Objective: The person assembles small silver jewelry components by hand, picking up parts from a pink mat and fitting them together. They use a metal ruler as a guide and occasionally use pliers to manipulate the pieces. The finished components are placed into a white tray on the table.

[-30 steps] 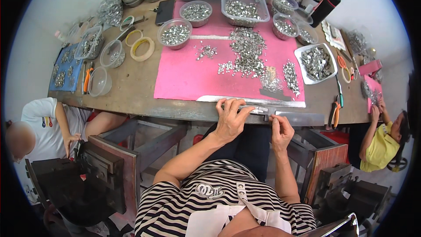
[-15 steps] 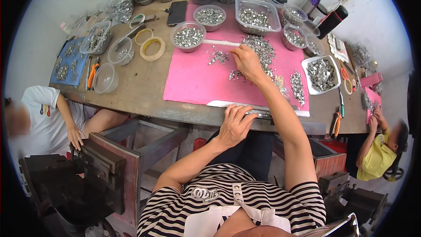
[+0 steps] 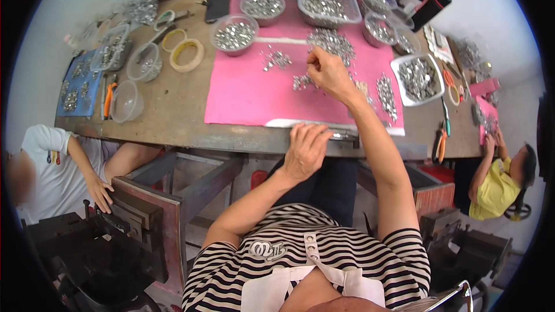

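My right hand [image 3: 330,74] is above the pink mat [image 3: 248,101], closed in a pinch; anything between its fingertips is too small to make out. Just beyond it spreads a heap of small silvery metal pieces [image 3: 338,46], and a small cluster of pieces [image 3: 300,82] lies on its left. Another loose cluster [image 3: 277,59] is farther left on the mat. At the table's front edge my left hand [image 3: 306,147] has its fingers curled and closed, but what they hold is hidden. Beside its fingertips lies a dark metal bar or tool [image 3: 344,136].
Tubs of metal pieces [image 3: 234,34] line the mat's far side, and a white square tray [image 3: 399,75] stands right. Tape rolls [image 3: 187,56] and orange-handled pliers [image 3: 108,101] lie left; more pliers [image 3: 440,145] lie right. People sit at both sides, one in white [image 3: 52,179], one in yellow [image 3: 497,196].
The camera view has shifted, moving the table up and left in the picture. My right hand has come slightly nearer, away from the left loose cluster. My left hand stays at the table edge.
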`<act>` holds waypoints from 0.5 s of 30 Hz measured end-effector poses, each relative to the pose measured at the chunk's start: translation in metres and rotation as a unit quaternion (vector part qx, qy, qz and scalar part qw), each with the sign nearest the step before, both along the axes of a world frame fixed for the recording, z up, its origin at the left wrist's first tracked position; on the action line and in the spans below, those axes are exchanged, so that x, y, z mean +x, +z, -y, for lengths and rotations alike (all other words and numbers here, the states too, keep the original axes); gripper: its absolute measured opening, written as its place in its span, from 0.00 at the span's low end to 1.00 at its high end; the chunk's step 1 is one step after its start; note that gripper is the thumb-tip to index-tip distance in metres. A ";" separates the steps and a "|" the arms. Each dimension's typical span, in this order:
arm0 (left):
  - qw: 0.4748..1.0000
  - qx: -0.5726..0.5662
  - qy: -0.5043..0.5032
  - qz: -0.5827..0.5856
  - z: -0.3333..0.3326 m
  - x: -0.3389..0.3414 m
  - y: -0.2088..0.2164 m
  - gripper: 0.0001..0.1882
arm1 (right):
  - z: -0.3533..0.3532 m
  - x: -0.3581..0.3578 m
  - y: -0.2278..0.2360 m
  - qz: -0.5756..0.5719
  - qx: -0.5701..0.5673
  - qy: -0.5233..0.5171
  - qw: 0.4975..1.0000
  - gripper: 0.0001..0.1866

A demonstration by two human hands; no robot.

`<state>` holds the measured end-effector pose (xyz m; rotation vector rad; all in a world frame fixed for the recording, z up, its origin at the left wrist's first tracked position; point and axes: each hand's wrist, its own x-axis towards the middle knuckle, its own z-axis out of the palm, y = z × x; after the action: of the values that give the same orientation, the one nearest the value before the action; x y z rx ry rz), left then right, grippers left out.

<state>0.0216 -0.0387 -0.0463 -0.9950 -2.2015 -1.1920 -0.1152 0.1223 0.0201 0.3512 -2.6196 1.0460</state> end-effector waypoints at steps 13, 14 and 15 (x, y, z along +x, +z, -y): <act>0.994 0.089 -0.017 0.061 0.004 -0.003 0.008 0.29 | -0.033 0.122 -0.014 0.003 0.057 -0.033 0.998 0.04; 0.991 0.099 -0.005 0.089 0.007 -0.002 0.007 0.30 | -0.030 0.126 -0.012 0.013 0.035 -0.039 0.999 0.03; 0.991 0.096 -0.003 0.097 0.009 -0.002 0.006 0.31 | -0.026 0.132 -0.008 0.019 0.002 -0.032 0.999 0.04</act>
<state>0.0191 -0.0481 -0.0401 -0.8382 -2.1761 -1.5290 0.0163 0.1479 0.0117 0.2494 -2.6475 1.0378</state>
